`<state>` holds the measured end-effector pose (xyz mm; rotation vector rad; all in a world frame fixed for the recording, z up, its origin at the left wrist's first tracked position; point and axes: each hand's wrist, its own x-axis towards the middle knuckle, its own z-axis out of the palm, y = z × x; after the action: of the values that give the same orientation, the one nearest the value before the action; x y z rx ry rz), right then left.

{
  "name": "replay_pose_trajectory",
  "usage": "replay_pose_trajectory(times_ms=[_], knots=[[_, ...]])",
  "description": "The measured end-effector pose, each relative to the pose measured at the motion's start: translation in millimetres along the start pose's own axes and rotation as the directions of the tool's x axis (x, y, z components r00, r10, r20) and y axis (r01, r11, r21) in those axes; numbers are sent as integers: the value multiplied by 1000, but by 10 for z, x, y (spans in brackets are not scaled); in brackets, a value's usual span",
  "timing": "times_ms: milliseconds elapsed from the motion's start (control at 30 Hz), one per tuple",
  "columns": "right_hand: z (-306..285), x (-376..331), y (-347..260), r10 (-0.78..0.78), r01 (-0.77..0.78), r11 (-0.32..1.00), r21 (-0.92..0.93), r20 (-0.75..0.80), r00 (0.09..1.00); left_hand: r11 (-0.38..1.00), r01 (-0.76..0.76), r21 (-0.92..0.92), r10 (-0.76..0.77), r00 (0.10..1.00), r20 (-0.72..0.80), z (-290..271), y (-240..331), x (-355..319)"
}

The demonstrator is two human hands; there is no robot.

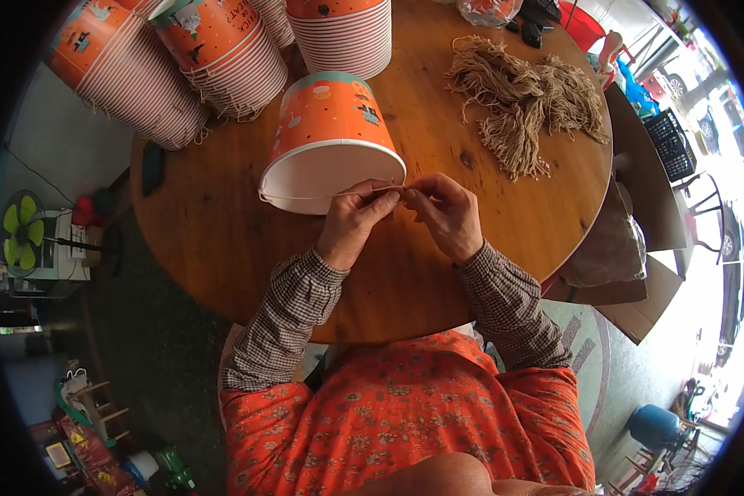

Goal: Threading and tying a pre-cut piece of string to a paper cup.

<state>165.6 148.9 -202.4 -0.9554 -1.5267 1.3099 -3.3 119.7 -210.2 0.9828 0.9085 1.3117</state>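
Orange printed paper bucket (331, 120) just beyond left hand (355, 219) and right hand (446, 215), thin tan cord (302, 198) across its white mouth, fingers curled, both hands pinching the cord, check-sleeved forearms (288, 314) angled inward

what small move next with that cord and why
Perhaps draw the cord snug by the right side of the orange bucket: the left hand and right hand pinch it there, and it reaches across from the left side.
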Motion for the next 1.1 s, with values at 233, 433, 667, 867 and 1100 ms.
replay_pose_trajectory(times_ms=[233, 433, 667, 867, 1100], knots=[[-24, 13, 51, -32, 31, 999, -31, -31, 999, 992, -29, 122, 30, 1000, -3, 33, 81, -27], [-29, 6, 72, -64, 63, 997, -44, -35, 997, 987, 18, 160, -12, 999, -36, 65, 108, -46], [-62, 1, -15, -9, 14, 998, 64, -71, 997, 989, -23, 145, 28, 999, -33, 103, 100, -50], [-60, 4, 3, -38, 42, 996, 74, -59, 998, 971, -40, 236, 48, 998, -29, 42, 39, -38], [-52, 12, 38, -65, 67, 998, 22, -76, 995, 959, -120, 258, 134, 990, -38, 56, -34, -21]])
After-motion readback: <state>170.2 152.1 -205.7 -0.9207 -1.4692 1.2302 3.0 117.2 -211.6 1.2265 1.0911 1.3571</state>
